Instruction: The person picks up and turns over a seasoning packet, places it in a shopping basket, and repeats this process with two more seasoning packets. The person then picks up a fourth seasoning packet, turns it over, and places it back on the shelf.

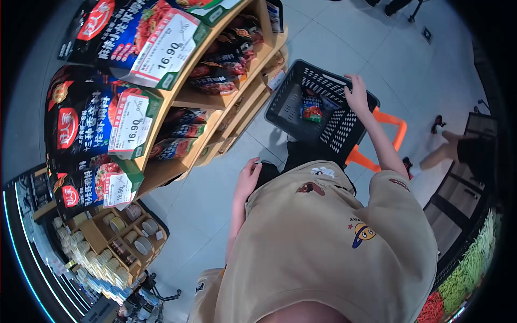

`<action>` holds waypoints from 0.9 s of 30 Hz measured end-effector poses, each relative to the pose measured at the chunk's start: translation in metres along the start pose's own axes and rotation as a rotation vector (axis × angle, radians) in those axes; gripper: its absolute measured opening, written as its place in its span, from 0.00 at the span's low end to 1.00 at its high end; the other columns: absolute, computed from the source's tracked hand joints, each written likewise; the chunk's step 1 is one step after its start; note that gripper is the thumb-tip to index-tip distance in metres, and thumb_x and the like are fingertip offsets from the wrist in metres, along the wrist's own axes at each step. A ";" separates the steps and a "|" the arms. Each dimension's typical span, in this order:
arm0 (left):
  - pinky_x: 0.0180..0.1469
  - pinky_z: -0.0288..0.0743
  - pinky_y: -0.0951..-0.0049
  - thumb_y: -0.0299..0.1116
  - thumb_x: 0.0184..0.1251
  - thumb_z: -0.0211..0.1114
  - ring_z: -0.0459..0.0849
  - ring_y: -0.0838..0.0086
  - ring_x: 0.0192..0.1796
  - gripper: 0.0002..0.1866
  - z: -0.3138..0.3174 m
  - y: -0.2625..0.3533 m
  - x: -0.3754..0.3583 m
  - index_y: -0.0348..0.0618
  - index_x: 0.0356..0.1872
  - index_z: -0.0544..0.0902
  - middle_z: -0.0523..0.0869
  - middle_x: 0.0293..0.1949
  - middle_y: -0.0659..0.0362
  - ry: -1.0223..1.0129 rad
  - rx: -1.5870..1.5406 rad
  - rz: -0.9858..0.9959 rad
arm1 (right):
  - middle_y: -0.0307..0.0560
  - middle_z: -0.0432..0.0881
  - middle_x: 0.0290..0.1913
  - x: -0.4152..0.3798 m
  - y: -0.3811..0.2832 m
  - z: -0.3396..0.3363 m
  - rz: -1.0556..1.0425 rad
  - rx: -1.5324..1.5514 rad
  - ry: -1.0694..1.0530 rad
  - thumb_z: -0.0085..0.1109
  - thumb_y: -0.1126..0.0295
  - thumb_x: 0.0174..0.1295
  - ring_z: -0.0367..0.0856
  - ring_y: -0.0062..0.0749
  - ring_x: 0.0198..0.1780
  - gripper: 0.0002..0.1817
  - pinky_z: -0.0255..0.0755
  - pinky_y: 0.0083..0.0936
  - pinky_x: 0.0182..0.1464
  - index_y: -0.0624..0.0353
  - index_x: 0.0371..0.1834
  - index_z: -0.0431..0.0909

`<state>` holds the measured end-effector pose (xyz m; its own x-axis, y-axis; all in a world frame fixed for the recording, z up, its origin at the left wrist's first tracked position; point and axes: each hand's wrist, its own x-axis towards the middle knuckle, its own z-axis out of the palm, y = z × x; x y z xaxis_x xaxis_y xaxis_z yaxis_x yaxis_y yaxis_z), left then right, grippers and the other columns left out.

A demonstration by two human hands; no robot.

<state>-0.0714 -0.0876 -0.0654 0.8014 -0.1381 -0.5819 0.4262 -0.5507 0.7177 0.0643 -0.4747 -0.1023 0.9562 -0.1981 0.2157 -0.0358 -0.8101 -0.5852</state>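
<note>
Head-camera view, strongly curved at its margins, looking down the front of a person in a beige shirt standing on a pale grey tiled floor in a shop aisle. The right hand rests on the near rim of a black perforated shopping basket, fingers curled over that rim in a grip; an orange handle runs from the basket's near corner past the right forearm. A red packet lies on the basket's floor, toward its far wall. The left hand hangs beside the hip, well apart from the basket, fingers loosely bent and holding nothing that can be seen. To the left, a wooden shelf unit carries dark sauce packets on its tiers and two price cards reading 16.90 at its front edges. A lower wooden rack at the bottom left holds round tins. The foot of another person enters at the right edge; the rest of that figure is cut off. Green and red produce at the lower right corner is too distorted to identify, and the packet lettering is not legible.
</note>
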 end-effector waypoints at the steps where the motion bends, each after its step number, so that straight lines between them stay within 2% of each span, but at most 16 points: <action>1: 0.44 0.69 0.73 0.40 0.64 0.49 0.77 0.70 0.39 0.19 0.004 -0.001 0.008 0.42 0.52 0.70 0.80 0.37 0.53 -0.021 0.014 0.000 | 0.50 0.70 0.45 -0.018 0.014 -0.002 0.146 -0.090 -0.037 0.51 0.76 0.47 0.67 0.46 0.50 0.18 0.60 0.33 0.54 0.57 0.45 0.69; 2: 0.44 0.69 0.73 0.40 0.64 0.49 0.77 0.70 0.39 0.19 0.008 -0.002 0.016 0.42 0.52 0.70 0.80 0.37 0.53 -0.047 0.022 -0.015 | 0.48 0.69 0.46 -0.034 0.028 -0.006 0.168 -0.167 -0.020 0.52 0.75 0.46 0.67 0.46 0.50 0.19 0.60 0.34 0.53 0.53 0.45 0.69; 4: 0.44 0.70 0.68 0.41 0.61 0.52 0.79 0.59 0.41 0.19 0.015 0.000 0.033 0.40 0.48 0.72 0.81 0.35 0.47 -0.064 0.177 0.017 | 0.45 0.68 0.50 -0.056 0.038 -0.021 0.202 -0.401 0.034 0.53 0.73 0.46 0.62 0.42 0.55 0.20 0.54 0.45 0.55 0.51 0.46 0.69; 5: 0.44 0.70 0.68 0.41 0.61 0.52 0.79 0.59 0.41 0.19 0.019 -0.002 0.044 0.40 0.48 0.72 0.81 0.35 0.47 -0.089 0.184 0.007 | 0.46 0.67 0.51 -0.065 0.036 -0.034 0.225 -0.510 0.058 0.54 0.72 0.46 0.60 0.42 0.58 0.20 0.51 0.49 0.56 0.50 0.47 0.70; 8: 0.44 0.71 0.66 0.43 0.59 0.52 0.79 0.57 0.41 0.20 0.032 -0.015 0.077 0.40 0.47 0.73 0.81 0.34 0.47 -0.201 0.372 -0.021 | 0.48 0.63 0.55 -0.086 0.028 -0.070 0.369 -0.779 0.088 0.55 0.70 0.46 0.57 0.41 0.60 0.22 0.48 0.54 0.56 0.47 0.49 0.69; 9: 0.44 0.71 0.66 0.43 0.58 0.52 0.79 0.57 0.41 0.20 0.037 -0.017 0.087 0.41 0.48 0.73 0.81 0.35 0.47 -0.230 0.423 -0.018 | 0.48 0.63 0.55 -0.094 0.031 -0.076 0.388 -0.786 0.069 0.55 0.70 0.46 0.57 0.41 0.60 0.22 0.48 0.54 0.56 0.47 0.49 0.69; 11: 0.45 0.71 0.65 0.43 0.58 0.52 0.79 0.57 0.41 0.21 0.048 -0.021 0.105 0.41 0.48 0.73 0.81 0.35 0.47 -0.279 0.477 -0.027 | 0.51 0.60 0.57 -0.110 0.045 -0.085 0.482 -0.889 0.114 0.55 0.70 0.48 0.58 0.42 0.60 0.24 0.53 0.46 0.57 0.46 0.53 0.68; 12: 0.45 0.71 0.65 0.43 0.58 0.52 0.79 0.57 0.41 0.20 0.054 -0.021 0.115 0.41 0.47 0.74 0.81 0.35 0.48 -0.303 0.514 -0.010 | 0.51 0.60 0.57 -0.120 0.064 -0.087 0.493 -0.895 0.096 0.55 0.70 0.48 0.58 0.42 0.60 0.24 0.53 0.46 0.57 0.46 0.53 0.68; 14: 0.44 0.71 0.65 0.42 0.57 0.52 0.79 0.58 0.41 0.19 0.065 -0.021 0.133 0.41 0.46 0.74 0.81 0.36 0.48 -0.332 0.527 0.032 | 0.53 0.62 0.54 -0.144 0.101 -0.088 0.438 -0.528 0.086 0.51 0.74 0.51 0.68 0.38 0.51 0.23 0.64 0.33 0.50 0.46 0.53 0.68; 15: 0.44 0.71 0.65 0.42 0.57 0.52 0.79 0.58 0.41 0.19 0.070 -0.019 0.140 0.41 0.46 0.74 0.81 0.36 0.48 -0.355 0.534 0.017 | 0.53 0.62 0.54 -0.147 0.100 -0.089 0.458 -0.532 0.067 0.51 0.74 0.51 0.68 0.38 0.51 0.23 0.64 0.33 0.50 0.46 0.53 0.68; 17: 0.43 0.72 0.65 0.40 0.57 0.52 0.80 0.59 0.40 0.18 0.083 -0.015 0.156 0.41 0.45 0.75 0.81 0.35 0.49 -0.371 0.500 0.055 | 0.51 0.64 0.48 -0.137 0.089 -0.100 0.818 -0.059 -0.036 0.45 0.78 0.54 0.74 0.31 0.36 0.20 0.69 0.22 0.37 0.48 0.50 0.70; 18: 0.43 0.72 0.65 0.40 0.57 0.52 0.80 0.59 0.40 0.18 0.090 -0.015 0.165 0.41 0.45 0.75 0.81 0.35 0.49 -0.390 0.505 0.045 | 0.51 0.64 0.48 -0.136 0.086 -0.099 0.838 -0.063 -0.044 0.45 0.78 0.54 0.74 0.31 0.36 0.20 0.69 0.22 0.37 0.48 0.50 0.70; 20: 0.41 0.72 0.66 0.37 0.57 0.53 0.80 0.60 0.37 0.16 0.105 -0.019 0.185 0.41 0.43 0.76 0.81 0.34 0.50 -0.398 0.407 0.065 | 0.47 0.67 0.40 -0.134 0.082 -0.096 0.743 -0.129 0.046 0.41 0.81 0.54 0.72 0.24 0.25 0.19 0.68 0.19 0.29 0.49 0.47 0.73; 23: 0.39 0.72 0.66 0.34 0.56 0.54 0.80 0.61 0.35 0.13 0.131 -0.025 0.220 0.40 0.41 0.76 0.81 0.32 0.51 -0.383 0.374 0.164 | 0.44 0.69 0.35 -0.127 0.071 -0.098 0.838 -0.092 0.052 0.42 0.80 0.54 0.71 0.22 0.22 0.18 0.66 0.17 0.27 0.49 0.45 0.74; 25: 0.35 0.72 0.71 0.30 0.56 0.54 0.80 0.66 0.30 0.12 0.150 -0.034 0.252 0.40 0.41 0.76 0.81 0.29 0.52 -0.402 0.401 0.260 | 0.42 0.71 0.38 -0.124 0.070 -0.096 0.805 -0.137 0.062 0.43 0.80 0.55 0.69 0.17 0.20 0.16 0.65 0.14 0.24 0.51 0.43 0.74; 27: 0.38 0.72 0.66 0.32 0.54 0.54 0.79 0.61 0.34 0.12 0.174 -0.054 0.292 0.40 0.39 0.76 0.81 0.30 0.53 -0.440 0.379 0.220 | 0.39 0.72 0.39 -0.127 0.078 -0.095 0.786 -0.163 0.067 0.44 0.80 0.55 0.67 0.13 0.19 0.15 0.63 0.11 0.23 0.53 0.44 0.74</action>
<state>0.0665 -0.2413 -0.3408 0.5714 -0.5636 -0.5966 0.0267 -0.7138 0.6999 -0.0874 -0.5652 -0.1009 0.6147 -0.7718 -0.1624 -0.7377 -0.4897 -0.4647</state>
